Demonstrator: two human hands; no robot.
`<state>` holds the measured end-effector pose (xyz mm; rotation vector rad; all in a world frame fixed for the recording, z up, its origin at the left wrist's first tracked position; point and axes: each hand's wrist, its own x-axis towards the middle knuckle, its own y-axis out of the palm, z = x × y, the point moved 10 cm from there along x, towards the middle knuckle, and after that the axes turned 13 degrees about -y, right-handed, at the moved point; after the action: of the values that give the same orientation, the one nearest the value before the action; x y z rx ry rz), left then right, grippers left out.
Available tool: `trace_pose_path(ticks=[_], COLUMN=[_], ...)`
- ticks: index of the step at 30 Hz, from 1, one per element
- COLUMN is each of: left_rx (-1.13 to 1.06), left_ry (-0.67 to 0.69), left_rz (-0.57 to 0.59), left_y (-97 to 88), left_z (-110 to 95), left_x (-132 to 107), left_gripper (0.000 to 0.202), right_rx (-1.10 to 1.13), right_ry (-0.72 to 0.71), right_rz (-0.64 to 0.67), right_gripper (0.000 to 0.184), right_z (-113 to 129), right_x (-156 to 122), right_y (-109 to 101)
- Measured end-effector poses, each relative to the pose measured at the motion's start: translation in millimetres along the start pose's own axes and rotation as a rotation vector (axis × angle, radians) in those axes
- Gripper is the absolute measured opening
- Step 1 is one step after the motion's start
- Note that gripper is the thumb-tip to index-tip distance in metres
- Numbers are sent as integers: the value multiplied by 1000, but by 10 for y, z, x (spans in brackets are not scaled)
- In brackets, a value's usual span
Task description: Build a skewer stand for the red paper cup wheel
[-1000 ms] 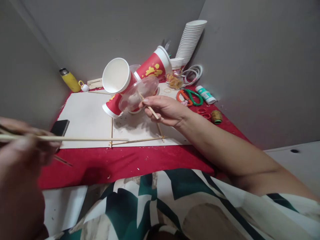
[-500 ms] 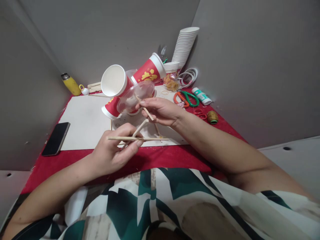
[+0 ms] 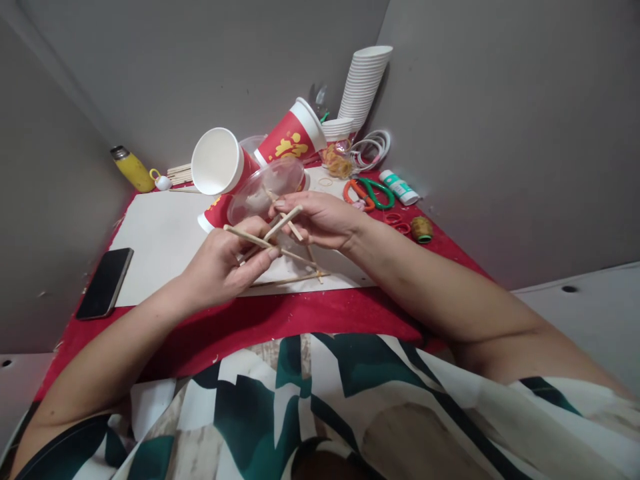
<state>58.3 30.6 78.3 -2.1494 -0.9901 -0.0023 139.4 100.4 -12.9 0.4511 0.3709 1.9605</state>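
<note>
Wooden sticks sit pinched in my left hand; my right hand grips another stick under the far cups, which look already joined, while the loose sticks are not yet fixed on

phone on red cloth, left | yellow bottle back corner | white cup stack | scissors right

Single head-worn view, forward and down, close over the red table.
</note>
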Motion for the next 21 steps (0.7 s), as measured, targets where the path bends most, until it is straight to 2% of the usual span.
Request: trace_pose_path(ticks=[5, 10, 17, 21], left_rx=[13, -13, -189, -213], left_ry=[-12, -21, -111, -126], left_rz=[-5, 0, 78, 90], left_y=[80, 79, 149, 168], left_z=[174, 190, 323, 387], left_x=[-59, -66, -31, -35], left_gripper=[7, 5, 12, 13], right_rx=[-13, -19, -6, -12], right_ry=[29, 37, 52, 76], right_rz=[-22, -35, -28, -18], right_gripper=[13, 13, 10, 14], right_z=[-11, -11, -2, 0], right_x=[-21, -23, -27, -28], right_y=[2, 15, 19, 44])
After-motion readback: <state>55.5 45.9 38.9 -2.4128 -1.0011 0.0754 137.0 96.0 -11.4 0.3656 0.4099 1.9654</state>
